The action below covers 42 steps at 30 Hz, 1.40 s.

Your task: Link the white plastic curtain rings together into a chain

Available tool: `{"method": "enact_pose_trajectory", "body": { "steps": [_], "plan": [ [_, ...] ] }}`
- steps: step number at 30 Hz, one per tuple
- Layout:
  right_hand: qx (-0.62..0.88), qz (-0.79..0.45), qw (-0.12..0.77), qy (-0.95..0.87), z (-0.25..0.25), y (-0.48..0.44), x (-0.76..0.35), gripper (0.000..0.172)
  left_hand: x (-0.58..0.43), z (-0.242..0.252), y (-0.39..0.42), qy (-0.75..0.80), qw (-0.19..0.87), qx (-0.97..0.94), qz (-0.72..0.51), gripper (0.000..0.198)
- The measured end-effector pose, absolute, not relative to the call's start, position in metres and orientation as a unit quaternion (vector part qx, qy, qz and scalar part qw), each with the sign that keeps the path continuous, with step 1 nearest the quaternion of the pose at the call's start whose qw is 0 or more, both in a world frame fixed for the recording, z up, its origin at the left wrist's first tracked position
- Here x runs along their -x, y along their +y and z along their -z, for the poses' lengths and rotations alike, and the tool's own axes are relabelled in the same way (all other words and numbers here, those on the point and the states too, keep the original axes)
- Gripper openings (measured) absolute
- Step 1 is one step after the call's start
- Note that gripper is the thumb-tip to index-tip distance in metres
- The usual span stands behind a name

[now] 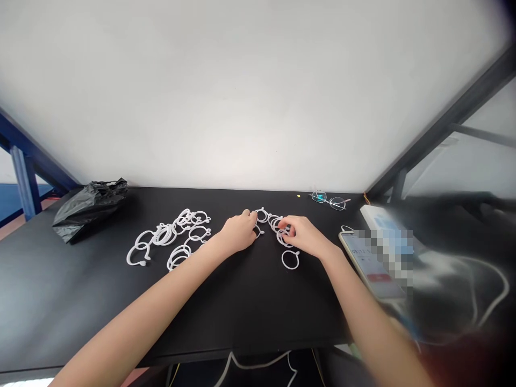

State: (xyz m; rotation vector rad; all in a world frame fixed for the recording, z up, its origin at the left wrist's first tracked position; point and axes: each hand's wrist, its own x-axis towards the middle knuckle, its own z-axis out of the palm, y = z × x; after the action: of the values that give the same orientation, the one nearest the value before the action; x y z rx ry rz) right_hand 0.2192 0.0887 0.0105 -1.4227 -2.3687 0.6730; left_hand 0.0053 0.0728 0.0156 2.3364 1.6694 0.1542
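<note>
White plastic rings, each with a small knob or eyelet, lie on the black table. My left hand (241,231) is closed at the middle, its fingertips on a white ring (260,233) that they partly cover. Just behind it lies another ring (263,216). My right hand (303,234) bends its thumb and fingers round a ring in an overlapping row of rings (276,221); the exact contact is partly hidden. A single ring (290,260) rests flat in front of that row. Left of my left forearm spreads a larger loose group of rings (164,235).
A crumpled black plastic bag (91,207) sits at the back left. Eyeglasses (328,200) lie near the wall. On the right are a phone (368,263) with a lit screen, a white box (382,226) and a white cable (494,295). The table's front edge (242,353) runs below.
</note>
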Motion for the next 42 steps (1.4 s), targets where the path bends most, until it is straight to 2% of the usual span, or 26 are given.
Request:
{"method": "enact_pose_trajectory", "body": {
  "steps": [4,8,10,12,15,17,19,24,30,36,42],
  "plan": [
    [0.495,-0.202,0.148,-0.832,-0.009,0.088,-0.216,0.022,-0.005,-0.014,0.076,0.583,0.15,-0.796,-0.064,0.031],
    [0.491,-0.19,0.153,-0.837,-0.013,0.085,-0.213,0.016,0.003,-0.019,0.067,0.583,0.179,-0.788,-0.089,0.029],
    [0.493,-0.197,0.157,-0.833,-0.016,0.083,-0.213,0.013,0.008,-0.021,0.061,0.583,0.206,-0.775,-0.134,0.027],
    [0.497,-0.222,0.167,-0.822,-0.018,0.081,-0.213,0.01,0.013,-0.019,0.055,0.579,0.282,-0.727,-0.236,0.026],
    [0.494,-0.292,0.219,-0.789,-0.019,0.08,-0.21,0.006,0.016,-0.012,0.049,0.541,0.472,-0.574,-0.395,0.033],
    [0.486,-0.359,0.277,-0.747,-0.017,0.079,-0.205,0.007,0.014,-0.008,0.045,0.502,0.564,-0.484,-0.442,0.04],
    [0.473,-0.427,0.328,-0.697,-0.014,0.077,-0.198,0.011,0.011,-0.006,0.041,0.47,0.607,-0.439,-0.467,0.043],
    [0.454,-0.48,0.388,-0.643,-0.007,0.071,-0.182,0.019,0.002,-0.008,0.033,0.419,0.671,-0.412,-0.452,0.038],
    [0.467,-0.423,0.426,-0.65,0.0,0.066,-0.176,0.017,0.001,-0.005,0.032,0.374,0.725,-0.358,-0.455,0.035],
    [0.416,-0.463,0.463,-0.631,-0.006,0.066,-0.177,0.017,0.003,-0.005,0.032,0.368,0.731,-0.343,-0.462,0.034],
    [0.378,-0.429,0.489,-0.659,-0.007,0.062,-0.173,0.012,0.0,-0.006,0.029,0.404,0.698,-0.387,-0.447,0.04]
  ]
}}
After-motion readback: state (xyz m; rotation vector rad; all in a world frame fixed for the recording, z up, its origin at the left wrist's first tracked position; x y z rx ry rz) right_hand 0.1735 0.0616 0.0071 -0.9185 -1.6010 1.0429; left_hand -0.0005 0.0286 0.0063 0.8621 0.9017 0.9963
